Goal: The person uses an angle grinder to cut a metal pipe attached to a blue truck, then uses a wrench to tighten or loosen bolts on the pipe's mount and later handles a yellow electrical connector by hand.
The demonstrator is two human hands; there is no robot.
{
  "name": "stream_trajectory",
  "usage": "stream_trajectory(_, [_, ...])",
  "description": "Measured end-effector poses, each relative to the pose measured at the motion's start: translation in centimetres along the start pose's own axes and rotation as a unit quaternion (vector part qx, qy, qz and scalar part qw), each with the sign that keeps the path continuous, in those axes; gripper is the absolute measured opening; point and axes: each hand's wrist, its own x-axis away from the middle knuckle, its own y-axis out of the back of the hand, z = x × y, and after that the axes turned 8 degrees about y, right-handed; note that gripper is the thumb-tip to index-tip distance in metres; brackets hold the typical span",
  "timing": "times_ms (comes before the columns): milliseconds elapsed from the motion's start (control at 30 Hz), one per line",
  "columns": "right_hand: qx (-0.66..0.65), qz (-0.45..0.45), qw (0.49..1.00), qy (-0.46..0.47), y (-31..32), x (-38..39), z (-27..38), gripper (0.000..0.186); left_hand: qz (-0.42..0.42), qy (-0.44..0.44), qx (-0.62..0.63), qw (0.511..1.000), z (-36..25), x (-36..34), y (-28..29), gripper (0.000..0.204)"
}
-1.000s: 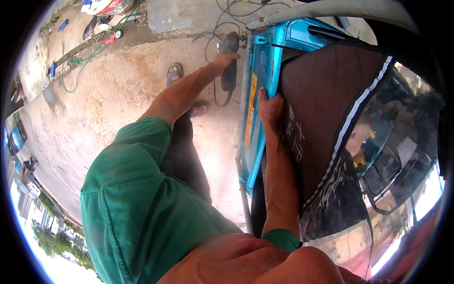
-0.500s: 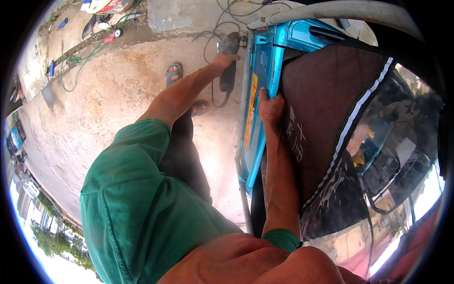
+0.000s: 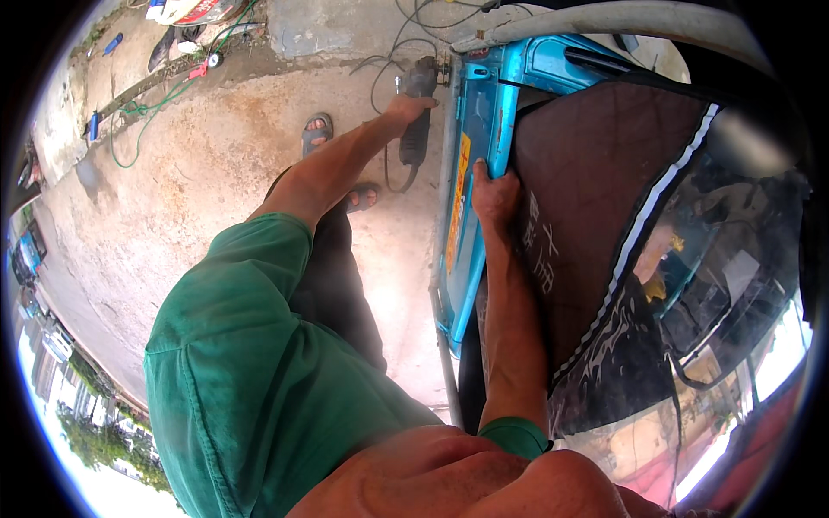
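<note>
My left hand (image 3: 410,110), arm stretched forward, is closed around a dark angle grinder (image 3: 416,142). The grinder's head points at the pipe beside the blue metal body panel (image 3: 473,186); whether it touches the metal I cannot tell. A power cord curls from the tool's rear end. My right hand (image 3: 496,197) grips the upper edge of that panel, thumb pointing forward along it and fingers hidden on the far side. Against my right forearm lies a brown fabric cover (image 3: 596,181) with a pale reflective stripe.
A grey pipe (image 3: 622,19) arches over the panel's far end. Black cable (image 3: 393,53) is looped on the concrete floor (image 3: 216,198). My sandalled feet (image 3: 318,129) stand left of the grinder. Farther left lie a green hose (image 3: 160,108) with a gauge and a white bucket (image 3: 194,10).
The rear end of the grinder has shifted slightly. My right hand keeps its place on the panel edge.
</note>
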Motion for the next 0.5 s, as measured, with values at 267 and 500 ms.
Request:
stream_trajectory(267, [-0.007, 0.014, 1.000, -0.008, 0.5, 0.1, 0.7, 0.040, 0.007, -0.001, -0.002, 1.000, -0.3, 0.3, 0.2, 0.036])
stream_trajectory(500, [0.004, 0.019, 1.000, -0.006, 0.7, 0.1, 0.8, 0.042, 0.006, 0.005, 0.009, 1.000, -0.5, 1.1, 0.1, 0.039])
